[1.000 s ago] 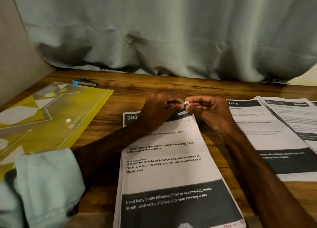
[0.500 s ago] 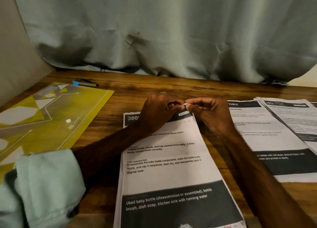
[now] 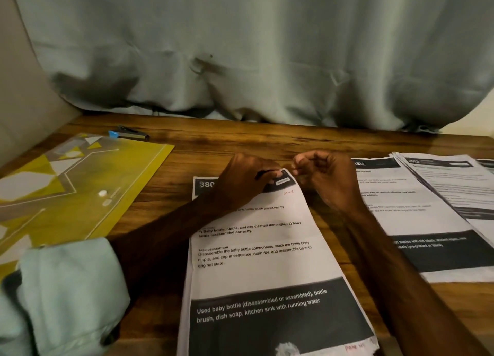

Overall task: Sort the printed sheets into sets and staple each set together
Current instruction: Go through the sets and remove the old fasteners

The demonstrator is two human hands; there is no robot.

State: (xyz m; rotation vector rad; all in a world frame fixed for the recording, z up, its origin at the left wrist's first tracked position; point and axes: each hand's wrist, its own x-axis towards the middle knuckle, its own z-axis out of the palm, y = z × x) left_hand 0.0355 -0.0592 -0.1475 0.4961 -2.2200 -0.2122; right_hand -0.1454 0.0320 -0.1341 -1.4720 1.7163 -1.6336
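The printed sheets [image 3: 256,248] lie in the middle of the wooden counter [image 3: 240,144]. The left hand [image 3: 246,180] has its grip pinched on their top right corner. The right hand [image 3: 328,179] is just beside it (fingers curled in), but I cannot tell if its grip holds anything. Other sheets [image 3: 427,208] lie to the right.
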